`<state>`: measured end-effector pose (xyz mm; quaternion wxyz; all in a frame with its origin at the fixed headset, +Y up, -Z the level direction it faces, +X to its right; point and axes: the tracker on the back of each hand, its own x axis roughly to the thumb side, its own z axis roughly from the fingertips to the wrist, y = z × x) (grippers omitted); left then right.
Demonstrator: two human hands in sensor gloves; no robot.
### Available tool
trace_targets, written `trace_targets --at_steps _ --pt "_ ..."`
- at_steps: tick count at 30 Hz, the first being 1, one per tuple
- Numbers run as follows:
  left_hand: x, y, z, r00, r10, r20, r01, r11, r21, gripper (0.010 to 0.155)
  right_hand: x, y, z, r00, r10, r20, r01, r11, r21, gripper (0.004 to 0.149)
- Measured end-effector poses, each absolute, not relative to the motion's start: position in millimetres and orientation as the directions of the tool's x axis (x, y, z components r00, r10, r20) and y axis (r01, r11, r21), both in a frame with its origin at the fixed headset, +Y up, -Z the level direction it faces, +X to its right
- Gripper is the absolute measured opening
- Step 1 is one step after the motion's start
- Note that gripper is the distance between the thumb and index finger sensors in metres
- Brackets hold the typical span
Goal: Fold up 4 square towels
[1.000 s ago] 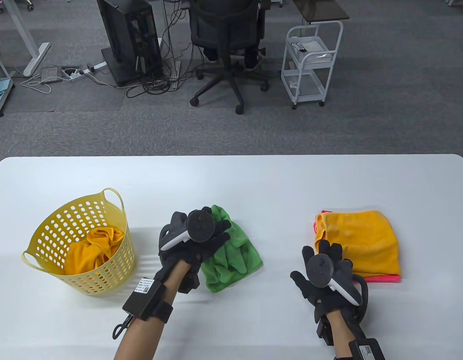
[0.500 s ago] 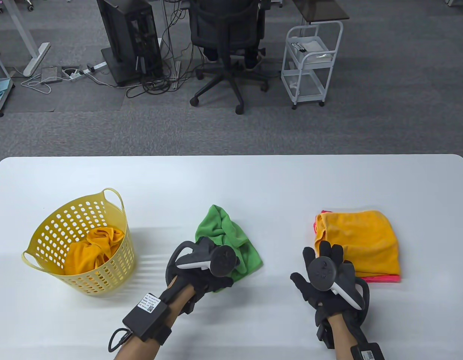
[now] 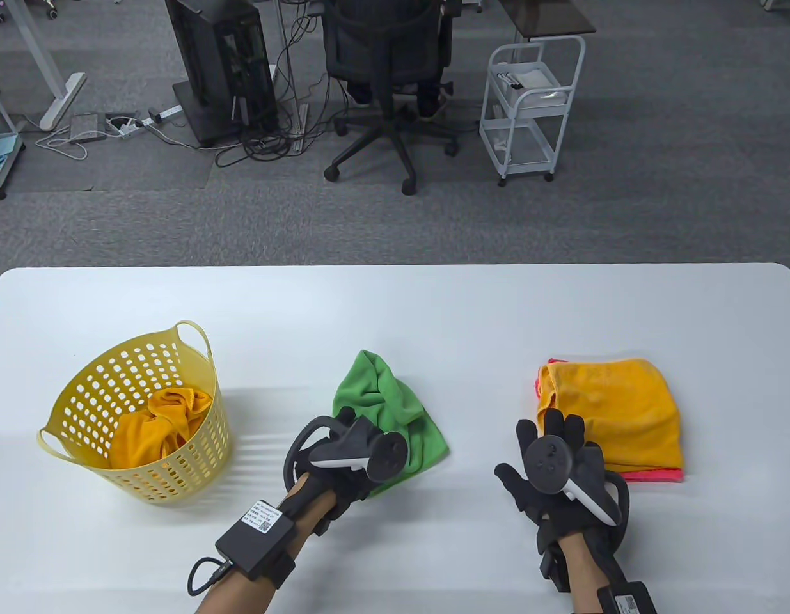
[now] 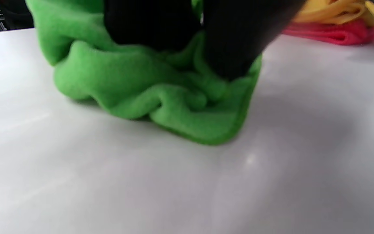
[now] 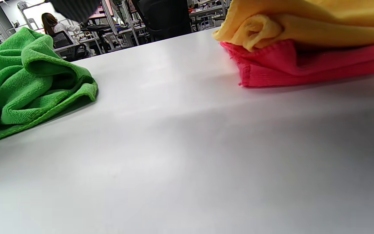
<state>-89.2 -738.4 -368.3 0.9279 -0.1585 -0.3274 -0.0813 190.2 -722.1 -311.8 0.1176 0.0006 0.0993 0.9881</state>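
Observation:
A crumpled green towel lies on the white table at centre. My left hand is at its near edge, and in the left wrist view its black fingers pinch a bunch of the green towel. To the right, a folded orange towel lies on a folded pink towel. My right hand is spread flat with straight fingers at the near left corner of that stack and holds nothing. The right wrist view shows the orange towel over the pink towel.
A yellow perforated basket stands at the table's left with another crumpled orange towel inside. Beyond the far table edge are an office chair, a white cart and a computer tower on the floor.
My left hand has drawn back from the green towel's far part to its near edge, uncovering the far end. The right hand has hardly moved.

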Motion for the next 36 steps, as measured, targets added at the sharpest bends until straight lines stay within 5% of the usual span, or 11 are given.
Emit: trace_targets --at_steps 21,28,36 --pt "-142 -643 -368 0.806 0.324 0.495 -0.342 0.938 -0.057 0.037 174 -714 -308 -0.958 0.275 0.079 -0.257 -0.949 0.180 0.081" --pt "-142 -629 -362 0.743 0.403 0.534 -0.436 0.897 -0.071 0.036 115 -661 -313 -0.823 0.467 0.324 -0.467 -0.880 0.083 0.078" --pt "-147 -620 -360 0.651 0.511 0.562 -0.548 0.828 -0.118 0.035 53 -639 -348 -0.716 0.590 0.372 -0.593 -0.796 0.121 0.075"
